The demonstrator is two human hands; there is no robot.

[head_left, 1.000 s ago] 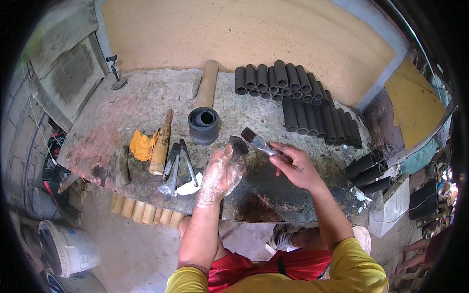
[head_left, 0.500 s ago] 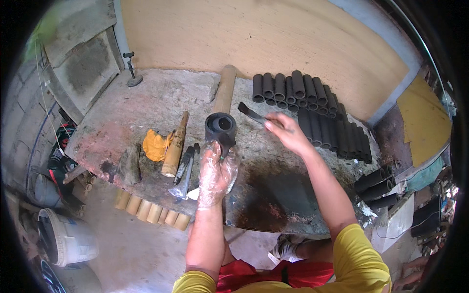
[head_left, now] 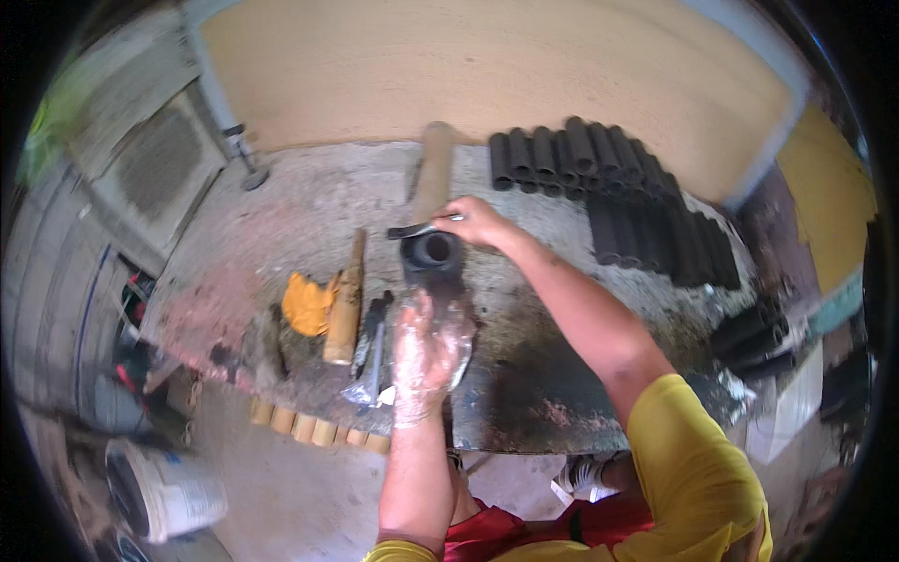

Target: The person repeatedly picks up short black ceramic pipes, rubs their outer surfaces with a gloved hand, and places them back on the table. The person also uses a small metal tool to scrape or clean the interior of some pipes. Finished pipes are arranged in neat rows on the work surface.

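My left hand (head_left: 433, 351), in a clear plastic glove, is closed around a black hollow cylinder (head_left: 433, 272). Its round open end points up and away from me; the glove hides its lower part. In my right hand (head_left: 475, 222) is a paintbrush (head_left: 409, 231) with dark bristles, gripped between fingers and thumb. The brush lies sideways across the far rim of the cylinder, and whether it touches is too blurred to tell. Just beyond the brush, a long tan bamboo tube (head_left: 434, 173) lies on the stained worktable (head_left: 309, 192).
Black tubes (head_left: 646, 234) are stacked at the table's right. Left of my gloved hand lie a yellow cloth (head_left: 308, 304), a bamboo piece (head_left: 345, 314) and dark-stained tools (head_left: 375, 328). Cut bamboo pieces (head_left: 304, 429) line the near edge. A white bucket (head_left: 178, 492) stands lower left.
My right hand has moved left and slightly up, bringing the brush from beside the cylinder to its far rim. The whole view has shifted a little.
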